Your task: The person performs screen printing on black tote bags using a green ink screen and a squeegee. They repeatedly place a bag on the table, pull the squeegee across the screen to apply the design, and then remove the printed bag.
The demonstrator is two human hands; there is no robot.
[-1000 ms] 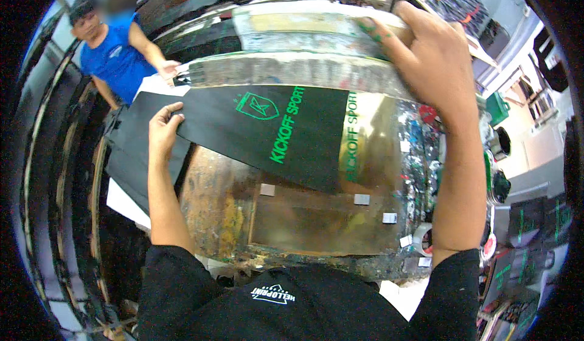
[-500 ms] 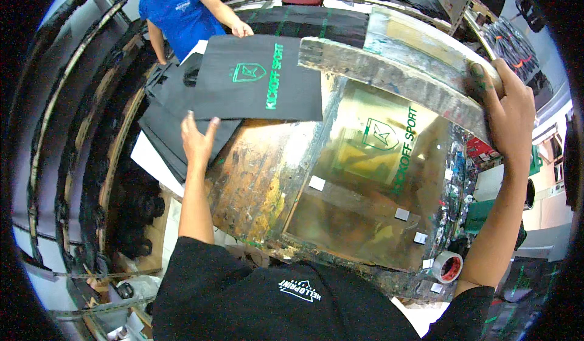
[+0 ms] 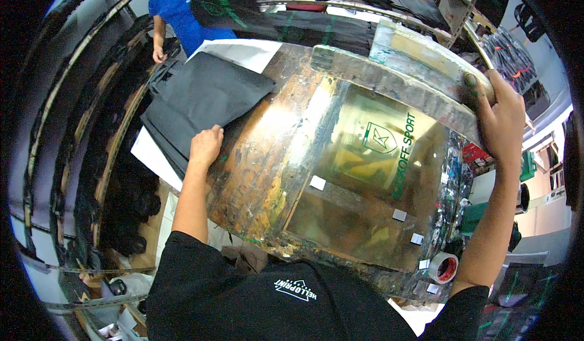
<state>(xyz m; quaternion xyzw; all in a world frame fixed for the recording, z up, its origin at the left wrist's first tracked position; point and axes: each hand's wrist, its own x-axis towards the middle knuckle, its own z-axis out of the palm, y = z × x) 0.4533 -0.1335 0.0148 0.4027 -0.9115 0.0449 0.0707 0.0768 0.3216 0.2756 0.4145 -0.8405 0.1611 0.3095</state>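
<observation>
My left hand (image 3: 207, 147) is closed at the near edge of the top black fabric bag (image 3: 201, 91), its fingertips pinching that edge. This bag lies on a slanted stack of similar black bags at the left of the worktable. At the right, my right hand (image 3: 500, 119) grips the end of a raised screen-printing frame (image 3: 395, 88), thumb on top and fingers behind. Below the frame is a shiny yellowish-brown printing bed (image 3: 359, 219) with a green crest and lettering on it. Small white tabs stick to the bed.
A co-worker in a blue shirt (image 3: 173, 12) stands at the far left beside a blurred black bag (image 3: 222, 3) with green print. A tape roll (image 3: 443, 268) sits at the near right corner of the paint-stained table (image 3: 255, 170). Racks (image 3: 91, 134) line the left.
The printed bag has gone from the table to the co-worker's side, up and away. My left hand has closed on the plain bag's edge. My right hand and the frame have lowered slightly.
</observation>
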